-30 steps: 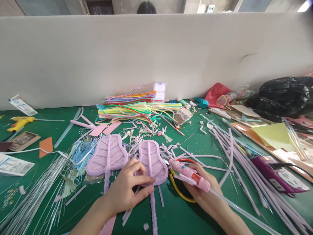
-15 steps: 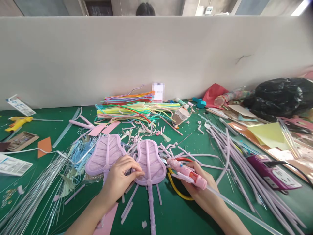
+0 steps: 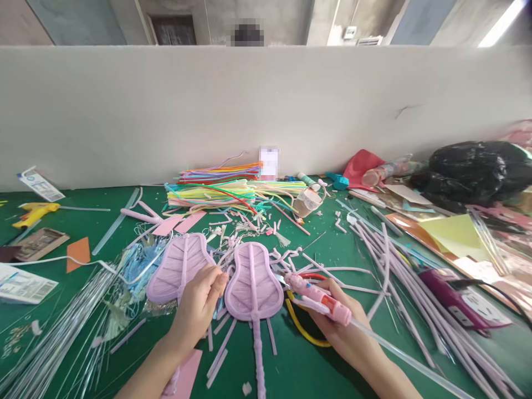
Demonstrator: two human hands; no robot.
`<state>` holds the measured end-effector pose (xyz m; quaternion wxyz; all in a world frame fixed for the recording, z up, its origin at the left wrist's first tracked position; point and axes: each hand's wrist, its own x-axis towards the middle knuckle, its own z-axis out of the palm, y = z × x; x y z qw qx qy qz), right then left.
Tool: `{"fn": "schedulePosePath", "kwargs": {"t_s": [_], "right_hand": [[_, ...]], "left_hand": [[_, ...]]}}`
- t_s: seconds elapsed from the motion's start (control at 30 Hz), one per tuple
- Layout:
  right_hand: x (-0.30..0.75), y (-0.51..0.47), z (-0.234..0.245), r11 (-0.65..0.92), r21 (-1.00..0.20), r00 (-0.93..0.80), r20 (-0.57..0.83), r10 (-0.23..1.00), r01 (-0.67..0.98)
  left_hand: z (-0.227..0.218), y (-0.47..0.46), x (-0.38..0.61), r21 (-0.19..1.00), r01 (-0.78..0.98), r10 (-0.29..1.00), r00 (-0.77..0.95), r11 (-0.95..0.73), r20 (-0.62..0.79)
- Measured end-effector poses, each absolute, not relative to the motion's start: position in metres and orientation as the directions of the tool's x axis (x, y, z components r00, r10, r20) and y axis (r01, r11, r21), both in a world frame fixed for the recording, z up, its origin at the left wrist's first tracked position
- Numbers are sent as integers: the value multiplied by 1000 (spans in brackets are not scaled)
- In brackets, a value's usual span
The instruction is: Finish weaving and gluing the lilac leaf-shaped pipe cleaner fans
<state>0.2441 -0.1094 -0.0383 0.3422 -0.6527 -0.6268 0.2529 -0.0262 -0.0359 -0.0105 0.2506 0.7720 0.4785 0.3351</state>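
Note:
In the middle of the table lies a lilac fan-shaped piece (image 3: 253,282), with ribs and a wrapped stem pointing toward me. A second lilac piece (image 3: 180,266) of the same shape lies to its left, its stem partly covered by my left hand (image 3: 199,305). That hand is closed, thumb against curled fingers, just left of the middle piece and apart from it; whatever it pinches is hidden. My right hand (image 3: 343,335) grips a pink glue gun (image 3: 305,288), nozzle toward the middle piece, with a long clear glue stick (image 3: 399,352) out of its back.
A tool with yellow and red handles (image 3: 301,327) lies under the glue gun. Pipe-cleaner bundles (image 3: 211,194) lie at the back, lilac strips (image 3: 399,282) and a purple power strip (image 3: 461,299) right. Silver wires (image 3: 66,327) and a yellow glue gun (image 3: 35,213) are left.
My left hand has pulled back leftward from the middle lilac piece, its fingers curling in. The right hand with the glue gun stays nearly still. The view has tilted up slightly.

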Motion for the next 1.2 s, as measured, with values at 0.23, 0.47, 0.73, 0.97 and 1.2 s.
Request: {"fn": "schedulePosePath", "kwargs": {"t_s": [0.23,0.47,0.73,0.97,1.2], "right_hand": [[239,-111,-28,-15,-800,136,84,987,599],[243,-85,8,10,-779,140,125,982,627],[216,-44,47,90,-759,80,184,980,645],[204,-7,53,93,-638,-3,141,990,764],[211,16,58,95,-607,-68,68,995,789]], "left_hand": [[-14,-35,-31,735,490,879,341,-469,333],[-17,-36,-34,780,386,866,308,-492,393],[-18,-30,-30,697,595,915,216,-399,339],[-26,-24,-33,739,540,913,179,-403,367],[-21,-24,-34,699,578,893,133,-422,429]]}}
